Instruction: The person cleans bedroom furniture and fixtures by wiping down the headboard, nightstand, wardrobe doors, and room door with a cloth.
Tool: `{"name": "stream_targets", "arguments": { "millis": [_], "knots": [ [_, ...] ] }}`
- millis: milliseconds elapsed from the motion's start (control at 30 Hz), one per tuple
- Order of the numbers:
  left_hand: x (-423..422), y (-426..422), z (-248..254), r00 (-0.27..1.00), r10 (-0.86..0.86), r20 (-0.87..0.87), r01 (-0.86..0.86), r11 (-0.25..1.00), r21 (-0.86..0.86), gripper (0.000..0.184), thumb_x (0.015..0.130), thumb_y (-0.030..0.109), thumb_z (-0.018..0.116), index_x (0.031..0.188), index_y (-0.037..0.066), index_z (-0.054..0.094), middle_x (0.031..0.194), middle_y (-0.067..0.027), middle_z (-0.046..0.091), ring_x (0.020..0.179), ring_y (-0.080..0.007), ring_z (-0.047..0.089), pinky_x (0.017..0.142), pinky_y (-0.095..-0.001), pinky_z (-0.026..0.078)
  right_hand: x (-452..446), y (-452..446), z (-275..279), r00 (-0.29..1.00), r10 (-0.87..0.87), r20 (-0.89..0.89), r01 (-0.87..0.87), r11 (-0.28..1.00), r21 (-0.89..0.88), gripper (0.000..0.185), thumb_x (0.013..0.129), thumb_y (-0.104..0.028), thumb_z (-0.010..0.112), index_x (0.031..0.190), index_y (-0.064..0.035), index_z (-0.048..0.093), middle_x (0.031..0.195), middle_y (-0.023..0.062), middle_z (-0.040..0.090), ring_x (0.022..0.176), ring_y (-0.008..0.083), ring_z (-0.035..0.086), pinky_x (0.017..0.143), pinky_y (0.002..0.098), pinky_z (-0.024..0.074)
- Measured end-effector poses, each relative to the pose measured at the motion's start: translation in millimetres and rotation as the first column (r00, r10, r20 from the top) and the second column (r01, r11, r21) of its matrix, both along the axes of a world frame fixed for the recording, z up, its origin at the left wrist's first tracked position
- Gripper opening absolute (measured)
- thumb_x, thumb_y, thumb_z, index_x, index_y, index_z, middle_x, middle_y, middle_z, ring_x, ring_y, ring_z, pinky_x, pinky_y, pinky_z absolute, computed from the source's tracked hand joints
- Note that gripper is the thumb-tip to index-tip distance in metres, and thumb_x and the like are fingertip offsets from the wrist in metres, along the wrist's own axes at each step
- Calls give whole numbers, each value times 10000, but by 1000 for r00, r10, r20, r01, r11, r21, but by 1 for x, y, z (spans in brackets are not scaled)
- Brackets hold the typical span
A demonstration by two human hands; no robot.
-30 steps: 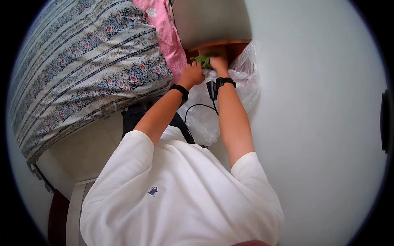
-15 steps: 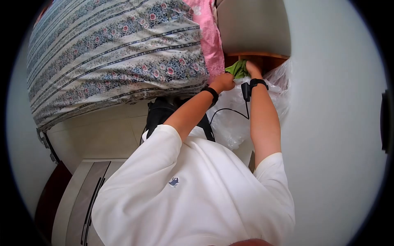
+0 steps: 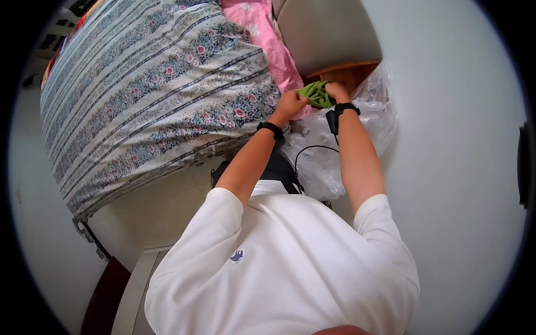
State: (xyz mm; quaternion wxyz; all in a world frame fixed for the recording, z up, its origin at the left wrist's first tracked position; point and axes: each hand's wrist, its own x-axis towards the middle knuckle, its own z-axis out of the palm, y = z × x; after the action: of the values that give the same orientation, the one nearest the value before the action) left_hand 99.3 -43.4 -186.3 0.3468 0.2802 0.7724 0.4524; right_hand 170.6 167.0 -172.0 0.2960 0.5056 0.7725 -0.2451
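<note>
A bright green bundle (image 3: 317, 95) with strip-like folds, cloth by its look, is stretched between my two hands. My left hand (image 3: 291, 104) is closed on its left edge, thumb and fingers pressed together. At the right edge my right hand (image 3: 336, 92) is bent over the bundle and grips it, its fingertips partly hidden. Just below lies a large crumpled clear plastic bag (image 3: 318, 176), spreading under my right wrist and up toward the wall. Both wrists wear black bands, with a cable running from the right one.
A bed with a striped floral sheet (image 3: 167, 84) fills the left. Pink patterned fabric (image 3: 273, 50) hangs beside a grey padded headboard (image 3: 329, 33). A wooden piece (image 3: 346, 72) stands behind my hands. The pale wall (image 3: 446, 167) rises close on the right.
The view has turned and shifted a little. My hands have drawn slightly apart, and the green bundle is spread wider and shows more of its folds.
</note>
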Motion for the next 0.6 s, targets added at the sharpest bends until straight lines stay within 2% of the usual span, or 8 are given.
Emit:
{"name": "stream_targets", "arguments": {
  "millis": [33,100,133,200,333,433,533,600],
  "knots": [
    [-3,1,-12,1000,-11,0,11,1000,23,382,810,384,698,782,5,663,721,-179,670,676,-340,664,631,-426,518,-6,-15,18,995,-54,-79,52,998,-27,537,922,-350,452,1300,12,572,1357,229,553,1247,372,549,1026,416,437],
    [-8,0,-31,882,149,446,-192,980,52,285,849,305,685,914,35,621,779,-93,672,713,-255,655,622,-381,510,-14,-60,44,961,-112,-251,109,994,-28,611,919,-330,472,1344,108,462,1316,326,539,1206,374,580,1002,419,452],
    [-10,-10,-18,887,119,446,-167,984,68,285,849,305,685,914,35,621,779,-93,672,713,-255,655,622,-381,510,-20,-78,49,930,-112,-350,120,993,2,669,918,-326,477,1369,160,387,1282,379,534,1180,374,597,992,424,456],
    [-26,-36,20,514,158,843,-373,926,54,240,897,267,646,1021,77,569,901,-39,643,841,-196,638,648,-357,510,-22,-106,24,803,-197,-563,-10,939,-344,627,899,-288,535,1374,82,362,1177,324,608,1085,377,634,897,416,496],
    [-53,-81,-11,550,-17,835,-260,947,191,218,932,232,601,1092,97,539,1047,-62,627,962,-203,628,749,-384,533,-16,-192,78,741,-60,-669,-105,973,-204,524,902,-237,561,1284,89,414,1110,293,613,1082,343,624,902,424,473],
    [-62,-101,9,253,-265,930,-249,911,327,271,998,239,525,1231,106,486,1202,-70,591,1050,-215,621,918,-394,518,12,-218,97,668,-96,-738,-109,968,-225,469,911,-258,590,1260,18,442,1126,228,622,1081,329,613,905,413,466],
    [-46,-112,57,232,-348,908,11,935,355,346,1020,274,494,1319,104,455,1220,-63,588,1050,-198,618,906,-361,517,42,-251,127,604,-151,-783,-117,954,-274,476,915,-325,630,1224,-3,463,1118,184,619,1044,291,598,915,384,460],
    [-34,-115,59,295,-375,879,81,926,368,350,1028,273,473,1331,99,485,1187,-59,610,1008,-178,630,869,-324,528,60,-260,135,569,-137,-811,-81,972,-221,396,917,-286,676,1175,-28,520,1042,109,618,975,150,562,849,313,467]
  ]
}}
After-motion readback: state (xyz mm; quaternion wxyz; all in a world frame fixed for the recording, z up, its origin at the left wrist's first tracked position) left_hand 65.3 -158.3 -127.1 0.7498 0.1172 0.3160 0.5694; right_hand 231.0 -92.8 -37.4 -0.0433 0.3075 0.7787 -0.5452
